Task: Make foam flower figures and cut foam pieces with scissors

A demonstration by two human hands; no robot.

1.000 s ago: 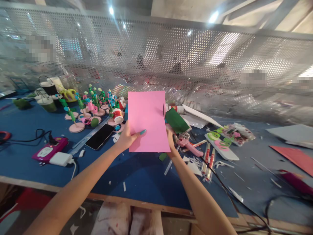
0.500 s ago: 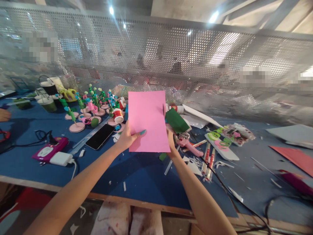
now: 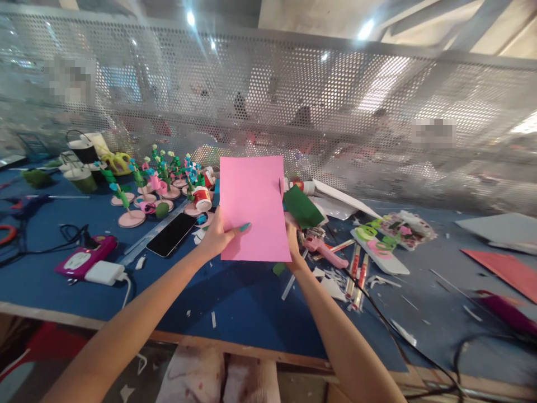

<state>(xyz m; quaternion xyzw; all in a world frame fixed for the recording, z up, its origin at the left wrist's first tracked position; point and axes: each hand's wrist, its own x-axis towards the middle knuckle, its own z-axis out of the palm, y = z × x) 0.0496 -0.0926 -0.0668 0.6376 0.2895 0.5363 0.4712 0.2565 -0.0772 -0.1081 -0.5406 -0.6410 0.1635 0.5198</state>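
A pink sheet (image 3: pixel 255 196) is held up in front of me, above the table. My left hand (image 3: pixel 218 238) is closed on its lower left edge, with the thumb flat on the front and the other fingers behind. At the lower right edge is my right hand (image 3: pixel 292 240), mostly hidden behind the sheet; it looks closed, but what it grips is out of sight. A narrow dark blade-like sliver (image 3: pixel 281 187) shows at the sheet's right edge. Just right of the sheet is a piece of green sheet (image 3: pixel 305 207). A pink glue gun (image 3: pixel 326 252) lies beside my right wrist.
Several small flower models on round pink bases (image 3: pixel 132 218) stand at the left. Near them are a black phone (image 3: pixel 172 235) and a purple power strip (image 3: pixel 86 257). Paper scraps (image 3: pixel 333 285) and cables lie at the right. A perforated metal screen (image 3: pixel 268 84) rises behind.
My hands and the pink sheet hold almost still. At the far left, another person's hand has left the view, and a dark blue and red tool now shows on the table there.
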